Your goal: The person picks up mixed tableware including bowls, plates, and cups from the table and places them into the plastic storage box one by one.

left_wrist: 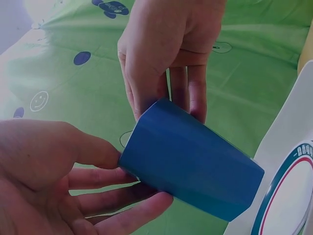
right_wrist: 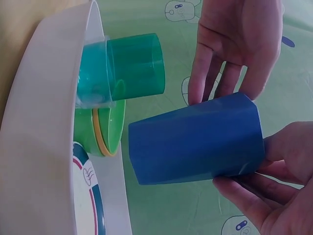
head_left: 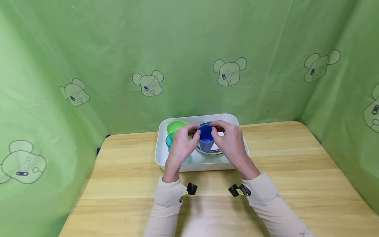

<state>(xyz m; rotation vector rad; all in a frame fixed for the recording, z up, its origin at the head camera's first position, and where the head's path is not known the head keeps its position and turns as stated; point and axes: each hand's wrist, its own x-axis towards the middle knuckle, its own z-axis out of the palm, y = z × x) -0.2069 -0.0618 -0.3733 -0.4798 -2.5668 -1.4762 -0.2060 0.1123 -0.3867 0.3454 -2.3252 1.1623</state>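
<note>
A blue faceted cup [head_left: 205,140] is held up over the tray by both hands, its opening tilted toward the head camera. My left hand [head_left: 183,143] pinches the cup's rim on the left side between thumb and fingers. On the opposite side, my right hand [head_left: 232,140] grips the rim the same way. The right wrist view shows the cup's outer wall [right_wrist: 195,142] with its narrower base pointing toward the tray. Below it lies a white plate [right_wrist: 85,200] with a dark teal and red border, partly hidden by the cup and right hand in the head view.
The white tray [head_left: 204,167] stands on a wooden table [head_left: 127,164] near the green curtain [head_left: 183,39]. At its left are a green bowl [head_left: 176,126], with a yellow-orange rim beside it, and clear teal cups [right_wrist: 137,63] stacked together.
</note>
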